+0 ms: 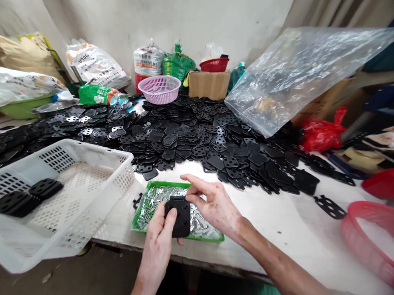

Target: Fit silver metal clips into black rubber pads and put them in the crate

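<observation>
My left hand (160, 234) grips a black hinge plate (181, 220) with holes in it, thumb on its face and fingers behind. It is held upright above a green tray (178, 238) of small silvery metal pins (153, 202). My right hand (213, 204) is at the top edge of the plate, its thumb and a finger closed together there while the index finger points out to the left. Whatever those fingertips pinch, if anything, is too small or hidden to make out.
A large pile of black hinge plates (191, 134) covers the back of the table. On the left stands a white plastic basket (115, 178) with stacked plates (46, 188). A pink basin (371, 247) sits at right. Clear plastic sheeting (298, 73) leans over the pile.
</observation>
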{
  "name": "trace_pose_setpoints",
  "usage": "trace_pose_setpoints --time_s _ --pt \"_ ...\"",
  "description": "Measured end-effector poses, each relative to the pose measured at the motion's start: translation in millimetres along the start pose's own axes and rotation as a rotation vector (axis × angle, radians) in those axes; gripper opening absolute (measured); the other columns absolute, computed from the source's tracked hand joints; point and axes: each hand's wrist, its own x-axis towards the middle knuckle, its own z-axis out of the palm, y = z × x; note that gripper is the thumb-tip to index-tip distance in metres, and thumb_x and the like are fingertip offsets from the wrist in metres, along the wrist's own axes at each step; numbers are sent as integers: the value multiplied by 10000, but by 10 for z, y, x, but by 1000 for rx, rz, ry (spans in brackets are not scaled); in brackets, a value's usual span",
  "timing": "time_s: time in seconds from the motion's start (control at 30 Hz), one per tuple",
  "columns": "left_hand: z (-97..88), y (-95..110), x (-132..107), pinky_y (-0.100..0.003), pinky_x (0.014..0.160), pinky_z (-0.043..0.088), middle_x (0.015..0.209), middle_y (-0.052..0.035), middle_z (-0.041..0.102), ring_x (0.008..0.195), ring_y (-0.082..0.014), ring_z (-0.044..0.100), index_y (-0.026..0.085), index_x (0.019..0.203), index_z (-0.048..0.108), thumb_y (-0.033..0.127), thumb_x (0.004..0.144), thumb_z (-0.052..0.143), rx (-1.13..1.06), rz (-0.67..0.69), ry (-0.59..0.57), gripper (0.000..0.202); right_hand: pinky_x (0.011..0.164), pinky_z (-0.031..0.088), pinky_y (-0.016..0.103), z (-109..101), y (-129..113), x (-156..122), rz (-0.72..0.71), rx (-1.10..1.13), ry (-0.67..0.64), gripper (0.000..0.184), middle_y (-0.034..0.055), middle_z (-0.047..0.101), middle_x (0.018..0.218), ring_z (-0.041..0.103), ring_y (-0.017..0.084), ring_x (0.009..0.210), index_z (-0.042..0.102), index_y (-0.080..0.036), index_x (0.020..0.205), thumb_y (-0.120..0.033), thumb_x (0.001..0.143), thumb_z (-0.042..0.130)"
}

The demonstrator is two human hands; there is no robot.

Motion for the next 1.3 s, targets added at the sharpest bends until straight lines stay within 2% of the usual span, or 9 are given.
trace_pose_setpoints --time_s 0.17,0.33,0.43,0.53,0.73,0.87,0.97,1.1,1.3 --pt "-61 38 -10 -302 500 499 1080 -124 688 792 -276 676 194 1132 679 439 853 627 -398 -143 -220 375 660 490 240 -63 1 99 180 529 -117 505 -18 681 754 604 117 660 655 -179 1206 -195 709 745" --pt "-180 74 -35 -308 479 495 1154 -175 689 857 -356 705 186 1118 703 456 839 641 -553 -348 -443 393 601 518 243 -122 6 131 235 650 -301 495 -14 691 744 616 108 572 669 -163 1166 -204 682 765" --pt "-228 55 -70 -288 499 497 1164 -146 699 862 -339 715 213 1052 730 457 808 686 -597 -385 -450 348 572 517 245 -80 -36 116 224 606 -281 518 -16 691 737 608 108 532 650 -164 1195 -198 688 754" --pt "-257 35 -103 -375 673 563 1128 -116 725 888 -328 718 227 981 747 440 755 751 -627 -376 -383 311 570 504 241 2 -87 100 207 562 -215 568 -35 662 725 591 104 531 633 -185 1233 -192 680 763" --pt "-367 -36 -50 -517 938 504 1119 -87 735 923 -323 714 251 991 744 358 644 850 -596 -277 -302 378 707 508 260 148 -164 49 45 220 -47 457 -11 714 825 632 142 718 657 -235 1235 -164 784 673" --pt "-497 -65 46 -498 985 483 1224 -72 694 1018 -316 687 267 1044 740 351 668 834 -600 -214 -266 396 759 523 287 96 -48 60 27 210 -124 404 26 744 992 676 175 833 637 -224 1260 -201 857 614" --pt "-569 -55 101 -434 967 508 1291 -63 658 1055 -292 675 279 1102 724 357 704 808 -645 -203 -255 414 763 506 316 46 116 76 0 -176 -190 241 54 735 977 658 189 827 719 -202 1081 -177 892 571" --pt "-575 -18 139 -369 906 545 1228 -80 693 993 -269 698 256 1104 727 363 695 813 -648 -186 -202 432 757 450 338 117 235 51 -184 -798 -431 180 92 693 946 586 226 885 708 -163 904 -96 877 543" --pt "-459 49 157 -302 801 560 1114 -72 722 870 -207 696 232 1073 733 306 626 855 -474 -48 -35 469 752 400 349 178 254 -1 -265 -965 -517 99 88 649 939 536 226 876 652 -156 891 -170 900 554"
